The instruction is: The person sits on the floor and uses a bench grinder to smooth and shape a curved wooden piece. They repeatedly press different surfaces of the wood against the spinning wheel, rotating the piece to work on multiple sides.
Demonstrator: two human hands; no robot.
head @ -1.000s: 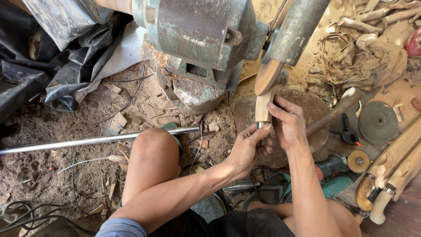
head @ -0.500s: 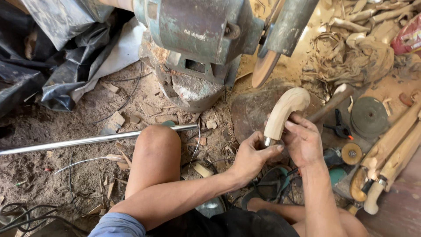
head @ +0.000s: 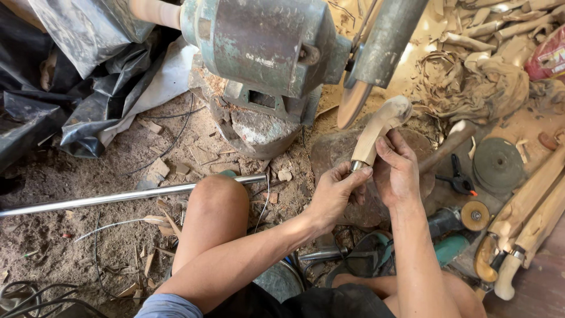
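1. While the person sits low on the ground, both hands meet on one pale, curved wooden handle piece with a rounded top (head: 376,131), held upright just in front of the body.
2. The left hand (head: 332,197) grips its lower end, thumb and fingertips pinched around a small metal ferrule at the base.
3. The right hand (head: 400,174) wraps the shaft just above, fingers pressed along its side, touching the left hand.
4. Just left of the hands, the person's bare bent knee (head: 215,203) rises above the sawdust-covered dirt floor (head: 88,247).
5. Under and behind the hands lies a rounded brown stone block (head: 335,153).
6. Below the right hand rest a teal power tool (head: 450,247) and a small round tan sanding disc (head: 474,215).
7. To the right of the hands lie a black spring clamp (head: 462,179), a flat dark grey abrasive disc (head: 499,165) and several long curved wooden handles with metal collars (head: 524,229).
8. Left of the knee, a long shiny steel rod (head: 118,199) stretches across the floor.
9. Just beyond the rounded top of the held piece hangs a thin tan grinding wheel (head: 352,106) under a grey guard, mounted on a worn green bench grinder motor (head: 259,44).
10. Farthest left lies crumpled black plastic sheeting (head: 65,88); farthest right, a heap of curled wood shavings (head: 477,76).
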